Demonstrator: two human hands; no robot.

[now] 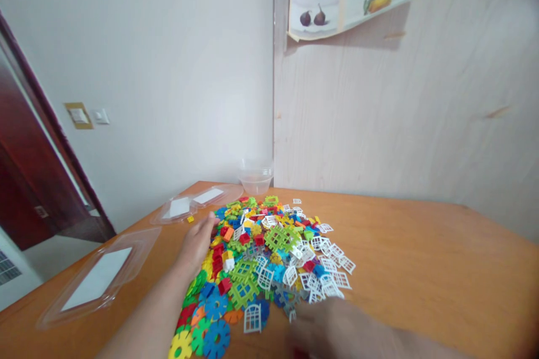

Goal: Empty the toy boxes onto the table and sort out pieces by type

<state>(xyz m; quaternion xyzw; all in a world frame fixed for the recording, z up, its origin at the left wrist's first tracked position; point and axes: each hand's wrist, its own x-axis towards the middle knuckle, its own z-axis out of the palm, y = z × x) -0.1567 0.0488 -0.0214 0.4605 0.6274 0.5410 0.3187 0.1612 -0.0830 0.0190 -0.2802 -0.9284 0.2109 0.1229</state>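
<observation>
A big heap of plastic building pieces (252,241) covers the middle of the table. White window-frame pieces (332,261) lie mostly along its right side, with green lattice pieces (282,238) near the centre. Flower-shaped discs (217,339) in blue, green and yellow spread at the front left. My left hand (200,241) rests against the heap's left side, fingers stretched forward and partly hidden, with nothing visible in it. Low at the front edge of the heap is my right hand (320,322), smeared by motion; its fingers cannot be made out. A white arched window piece (252,318) lies near it.
Clear plastic lids with white labels lie on the left: a large one (99,277) in front and smaller ones (177,208) behind. Stacked clear tubs (256,176) stand at the back against the wall. The wooden table (421,258) extends to the right.
</observation>
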